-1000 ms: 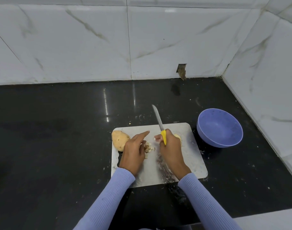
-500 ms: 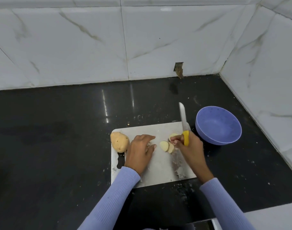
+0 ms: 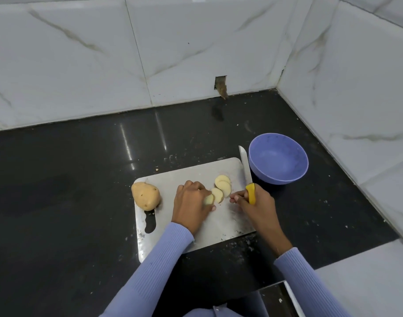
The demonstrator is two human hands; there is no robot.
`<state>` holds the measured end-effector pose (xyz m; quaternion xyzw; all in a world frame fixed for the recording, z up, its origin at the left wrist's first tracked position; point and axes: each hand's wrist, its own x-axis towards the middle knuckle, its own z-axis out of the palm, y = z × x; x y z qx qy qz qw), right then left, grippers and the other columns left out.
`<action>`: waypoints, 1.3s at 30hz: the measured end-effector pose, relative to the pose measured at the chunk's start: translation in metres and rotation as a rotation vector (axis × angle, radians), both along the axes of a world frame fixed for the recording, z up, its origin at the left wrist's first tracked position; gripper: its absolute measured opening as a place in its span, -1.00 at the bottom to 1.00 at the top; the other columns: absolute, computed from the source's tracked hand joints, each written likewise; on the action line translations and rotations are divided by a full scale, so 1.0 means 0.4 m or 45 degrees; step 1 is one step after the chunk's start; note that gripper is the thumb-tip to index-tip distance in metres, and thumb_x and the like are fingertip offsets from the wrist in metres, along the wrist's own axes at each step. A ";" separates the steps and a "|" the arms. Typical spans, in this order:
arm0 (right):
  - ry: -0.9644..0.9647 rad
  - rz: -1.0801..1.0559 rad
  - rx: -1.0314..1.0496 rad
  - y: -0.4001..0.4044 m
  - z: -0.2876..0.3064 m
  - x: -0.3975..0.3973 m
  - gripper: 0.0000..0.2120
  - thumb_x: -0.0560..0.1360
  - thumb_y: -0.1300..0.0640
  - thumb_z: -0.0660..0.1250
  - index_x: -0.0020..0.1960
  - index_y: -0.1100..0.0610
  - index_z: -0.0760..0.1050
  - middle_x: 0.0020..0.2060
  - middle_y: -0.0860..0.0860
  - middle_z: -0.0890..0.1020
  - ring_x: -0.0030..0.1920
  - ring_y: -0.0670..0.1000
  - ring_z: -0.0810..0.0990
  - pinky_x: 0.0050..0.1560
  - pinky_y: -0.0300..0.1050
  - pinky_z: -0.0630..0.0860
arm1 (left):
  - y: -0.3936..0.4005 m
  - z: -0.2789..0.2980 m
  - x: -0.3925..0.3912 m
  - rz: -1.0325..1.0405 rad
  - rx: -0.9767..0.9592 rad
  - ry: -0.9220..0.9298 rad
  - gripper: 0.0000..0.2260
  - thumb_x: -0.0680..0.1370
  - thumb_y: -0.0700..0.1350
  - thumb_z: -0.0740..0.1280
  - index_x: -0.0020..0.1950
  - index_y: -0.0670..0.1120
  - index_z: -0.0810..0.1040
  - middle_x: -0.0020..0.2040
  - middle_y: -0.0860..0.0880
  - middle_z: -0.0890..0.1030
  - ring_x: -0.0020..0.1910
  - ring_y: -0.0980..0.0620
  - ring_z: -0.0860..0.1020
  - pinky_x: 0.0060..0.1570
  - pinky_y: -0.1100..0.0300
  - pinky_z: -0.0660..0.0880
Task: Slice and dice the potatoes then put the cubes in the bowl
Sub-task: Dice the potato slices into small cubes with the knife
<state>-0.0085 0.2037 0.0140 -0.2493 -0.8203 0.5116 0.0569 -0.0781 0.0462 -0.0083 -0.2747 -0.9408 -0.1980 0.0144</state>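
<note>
**Slices fanned on the board, knife held off to the right**

From my feed, the steel cutting board (image 3: 173, 179) sits on the black counter (image 3: 58, 191), tilted a little so its near right corner points at me. Its right edge runs just beside the purple bowl (image 3: 278, 157), and I can see no cubes in the bowl. The white tiled wall (image 3: 356, 99) closes in behind and to the right of the bowl, forming a corner — room is tight there. To the left of the board the counter lies wide and dark.

A whole potato (image 3: 146, 195) rests on the board's left edge, above the handle slot. Three or four pale slices (image 3: 223, 185) overlap in a row at mid-board.

My left hand (image 3: 191, 205) rests knuckles-up on the board, fingers curled round the nearest potato piece (image 3: 209, 199) at the low end of that row. My right hand (image 3: 256, 205) grips the yellow handle of the knife (image 3: 246, 167) — blade pointing away from me along the board's right edge, its tip close to the bowl's rim, well clear of the slices. The forefinger reaches left toward the slices without touching them.
</note>
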 end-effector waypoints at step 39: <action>-0.116 0.046 -1.451 -0.152 0.059 -0.119 -0.63 0.67 0.05 0.00 -0.23 0.17 0.34 0.03 0.32 0.62 -0.07 0.18 0.68 -0.24 -0.10 0.60 | -0.107 0.016 0.039 0.052 0.544 0.278 -0.87 0.48 0.00 0.37 -0.06 0.05 0.69 0.00 0.08 0.59 -0.01 0.06 0.43 -0.03 0.22 0.25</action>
